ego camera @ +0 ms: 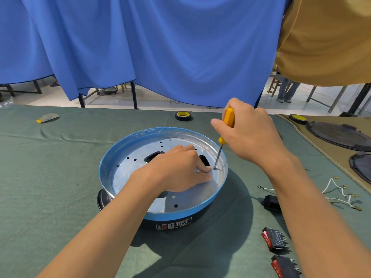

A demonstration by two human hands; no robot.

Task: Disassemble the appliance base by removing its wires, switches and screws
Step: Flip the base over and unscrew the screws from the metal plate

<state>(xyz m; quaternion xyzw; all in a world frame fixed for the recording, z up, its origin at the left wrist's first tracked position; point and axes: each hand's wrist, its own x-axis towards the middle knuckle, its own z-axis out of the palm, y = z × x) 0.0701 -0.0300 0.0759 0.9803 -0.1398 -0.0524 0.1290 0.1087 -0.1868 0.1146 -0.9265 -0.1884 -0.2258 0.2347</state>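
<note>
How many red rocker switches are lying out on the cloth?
2. One red switch lies on the cloth just left of the right forearm; the second red switch lies nearer the person, partly cut off by the frame's bottom edge. The forearm may hide others.

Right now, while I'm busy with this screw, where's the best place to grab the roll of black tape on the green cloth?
Take the tape roll by its outer wall, coming straight down from above. It lies flat on the green cloth, hole upward, with nothing close beside it, so a pinch across the ring has room.
</note>
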